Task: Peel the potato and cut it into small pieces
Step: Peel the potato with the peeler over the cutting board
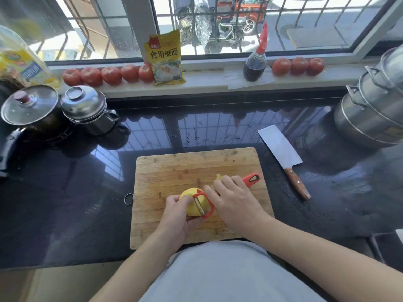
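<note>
On the glossy black counter (65,203) below the window (218,25), both hands grip: left hand (176,216) potato (189,196), right hand (233,203) peeler (204,205).

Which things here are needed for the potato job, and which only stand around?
Needed: potato, peeler, cutting board, cleaver.
Standing around: tomatoes, yellow packet, sauce bottle, oil bottle, lidded pots, steamer.

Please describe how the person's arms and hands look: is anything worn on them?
Both forearms are bare, with no sleeves in view. The left hand and right hand wear no gloves; no rings, watch or bracelet show. A light grey top covers the torso.
</note>
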`<action>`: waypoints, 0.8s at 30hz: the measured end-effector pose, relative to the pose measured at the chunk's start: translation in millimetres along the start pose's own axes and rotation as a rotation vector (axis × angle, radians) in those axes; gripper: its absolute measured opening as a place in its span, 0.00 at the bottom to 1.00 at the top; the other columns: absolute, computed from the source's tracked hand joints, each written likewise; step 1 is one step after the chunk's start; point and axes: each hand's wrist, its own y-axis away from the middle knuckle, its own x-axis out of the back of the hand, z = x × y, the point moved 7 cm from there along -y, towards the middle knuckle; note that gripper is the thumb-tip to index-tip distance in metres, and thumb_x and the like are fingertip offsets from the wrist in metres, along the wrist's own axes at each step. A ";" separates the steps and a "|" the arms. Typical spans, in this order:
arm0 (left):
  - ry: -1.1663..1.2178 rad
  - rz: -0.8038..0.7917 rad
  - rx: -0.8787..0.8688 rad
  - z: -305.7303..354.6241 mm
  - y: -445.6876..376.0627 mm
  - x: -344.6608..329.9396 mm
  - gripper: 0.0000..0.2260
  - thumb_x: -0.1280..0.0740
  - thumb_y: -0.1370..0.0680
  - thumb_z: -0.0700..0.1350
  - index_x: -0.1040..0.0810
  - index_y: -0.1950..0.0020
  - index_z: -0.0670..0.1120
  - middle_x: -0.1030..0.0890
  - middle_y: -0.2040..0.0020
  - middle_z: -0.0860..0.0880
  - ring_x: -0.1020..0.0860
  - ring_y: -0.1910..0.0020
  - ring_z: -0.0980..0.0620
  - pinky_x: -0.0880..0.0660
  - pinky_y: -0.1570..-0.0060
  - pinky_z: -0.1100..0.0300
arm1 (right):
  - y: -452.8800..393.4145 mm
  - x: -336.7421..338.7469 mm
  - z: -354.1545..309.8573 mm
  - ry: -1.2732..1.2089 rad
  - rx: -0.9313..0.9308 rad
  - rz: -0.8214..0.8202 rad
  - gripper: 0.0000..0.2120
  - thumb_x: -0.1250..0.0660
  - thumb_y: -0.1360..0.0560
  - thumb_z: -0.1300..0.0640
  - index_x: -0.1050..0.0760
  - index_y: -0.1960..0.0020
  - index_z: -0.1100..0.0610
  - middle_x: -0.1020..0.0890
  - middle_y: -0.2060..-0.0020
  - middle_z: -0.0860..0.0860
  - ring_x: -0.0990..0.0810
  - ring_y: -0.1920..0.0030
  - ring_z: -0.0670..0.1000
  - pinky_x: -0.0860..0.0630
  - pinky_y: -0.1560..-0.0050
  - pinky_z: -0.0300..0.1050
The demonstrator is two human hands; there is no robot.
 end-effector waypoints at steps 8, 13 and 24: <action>-0.071 -0.051 -0.084 5.0 -0.2 -1.1 0.08 0.38 0.16 0.35 0.29 0.37 0.38 0.21 0.39 0.33 0.16 0.51 0.39 0.15 0.55 0.44 | -1.8 -10.8 19.9 0.018 -0.002 0.019 0.14 0.43 0.22 0.62 0.24 0.40 0.60 0.22 0.55 0.55 0.26 0.55 0.57 0.28 0.52 0.54; -0.061 -0.080 -0.056 2.8 -4.2 4.9 0.09 0.39 0.16 0.36 0.28 0.36 0.39 0.21 0.38 0.32 0.16 0.47 0.32 0.15 0.62 0.50 | -8.3 -26.2 28.2 0.054 -0.010 -0.080 0.16 0.47 0.23 0.60 0.25 0.40 0.60 0.23 0.53 0.55 0.26 0.53 0.58 0.27 0.50 0.54; -0.104 -0.115 0.007 -3.8 -9.5 9.9 0.12 0.37 0.16 0.41 0.23 0.34 0.52 0.16 0.46 0.41 0.17 0.60 0.42 0.27 0.68 0.57 | 0.8 -58.8 67.9 0.145 -0.328 -0.476 0.36 0.36 0.24 0.60 0.48 0.20 0.60 0.27 0.38 0.55 0.30 0.39 0.59 0.35 0.40 0.56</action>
